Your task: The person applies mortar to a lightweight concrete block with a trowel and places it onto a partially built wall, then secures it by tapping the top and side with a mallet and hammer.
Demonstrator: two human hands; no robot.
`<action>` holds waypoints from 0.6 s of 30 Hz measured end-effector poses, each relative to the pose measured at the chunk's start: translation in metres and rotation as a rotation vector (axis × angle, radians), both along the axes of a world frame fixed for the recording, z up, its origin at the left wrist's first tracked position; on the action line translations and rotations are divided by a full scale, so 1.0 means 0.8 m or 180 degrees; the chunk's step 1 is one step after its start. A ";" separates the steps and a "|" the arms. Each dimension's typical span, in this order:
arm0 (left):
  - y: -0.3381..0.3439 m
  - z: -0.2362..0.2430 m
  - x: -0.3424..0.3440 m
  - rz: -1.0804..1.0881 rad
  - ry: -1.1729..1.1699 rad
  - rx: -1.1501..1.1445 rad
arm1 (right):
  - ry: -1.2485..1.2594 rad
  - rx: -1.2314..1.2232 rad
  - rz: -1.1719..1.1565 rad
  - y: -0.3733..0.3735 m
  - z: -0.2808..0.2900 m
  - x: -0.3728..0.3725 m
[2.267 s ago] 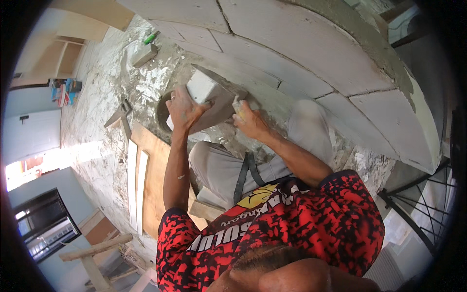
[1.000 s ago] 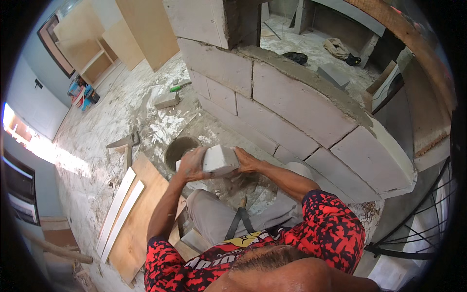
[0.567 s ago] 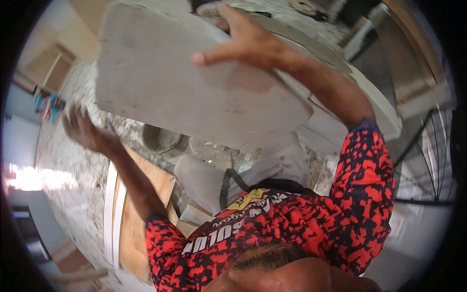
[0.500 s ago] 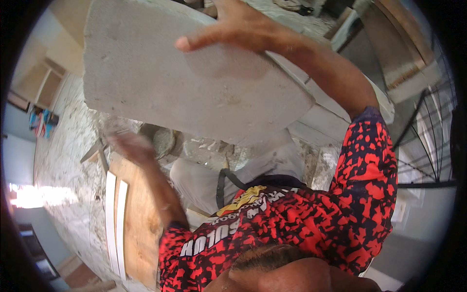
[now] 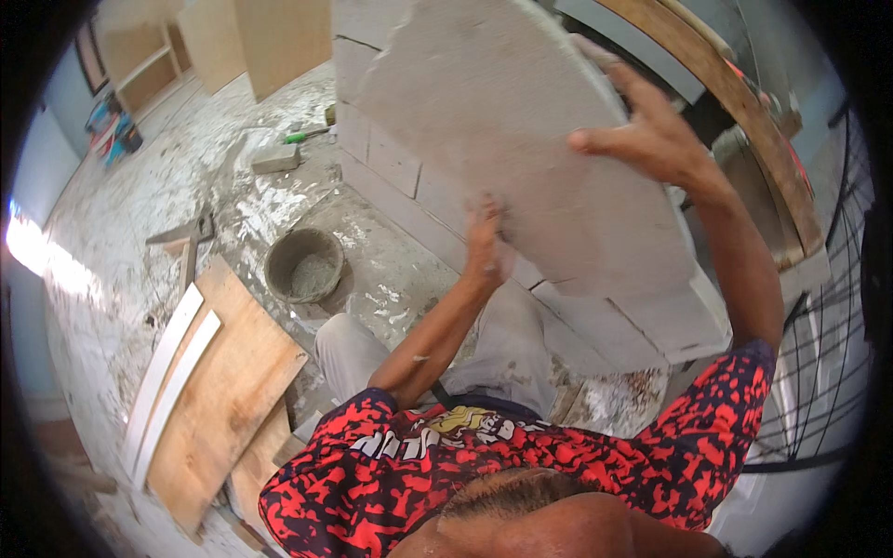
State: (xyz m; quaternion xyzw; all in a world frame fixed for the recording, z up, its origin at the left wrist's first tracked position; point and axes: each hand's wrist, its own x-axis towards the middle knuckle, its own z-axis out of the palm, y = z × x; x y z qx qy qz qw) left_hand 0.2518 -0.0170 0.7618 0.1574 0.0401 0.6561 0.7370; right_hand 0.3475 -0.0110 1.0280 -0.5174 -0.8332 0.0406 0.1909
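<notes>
A large pale aerated concrete block (image 5: 488, 98) is raised before me, over the block wall (image 5: 409, 209), whose top it mostly hides. My right hand (image 5: 642, 130) grips its upper right edge, thumb across the broad face and fingers over the edge. My left hand (image 5: 488, 237) is at the block's lower left part, thumb and fingers curled against it; the fingertips are blurred. Below and left of my left hand, a round bucket (image 5: 303, 265) with grey mortar in the bottom rests on the splattered floor.
Plywood sheets (image 5: 233, 372) with two white strips (image 5: 177, 381) lie at left. A handsaw (image 5: 181, 232), small block (image 5: 276, 158), green-handled tool (image 5: 312, 135) and bucket of items (image 5: 113, 130) are on the floor. Wooden panels (image 5: 279, 46) stand behind. A timber beam (image 5: 707, 84) and black metal grille (image 5: 819, 391) are at right.
The block has moved right and tilted up over the wall. My left hand, loose beside it half a second ago, has moved right onto it. My right hand has moved right with the block.
</notes>
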 end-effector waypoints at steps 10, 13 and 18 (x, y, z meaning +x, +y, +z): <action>0.116 0.112 0.014 -0.0178 0.2800 0.0770 | -0.0568 0.0060 -0.0386 0.083 0.097 0.026; 0.149 0.092 0.018 -0.0408 0.2685 0.0787 | -0.0478 -0.0282 -0.0319 0.103 0.091 0.010; 0.176 0.073 0.032 -0.0443 0.2700 0.0710 | -0.0806 -0.0250 -0.0457 0.132 0.074 0.007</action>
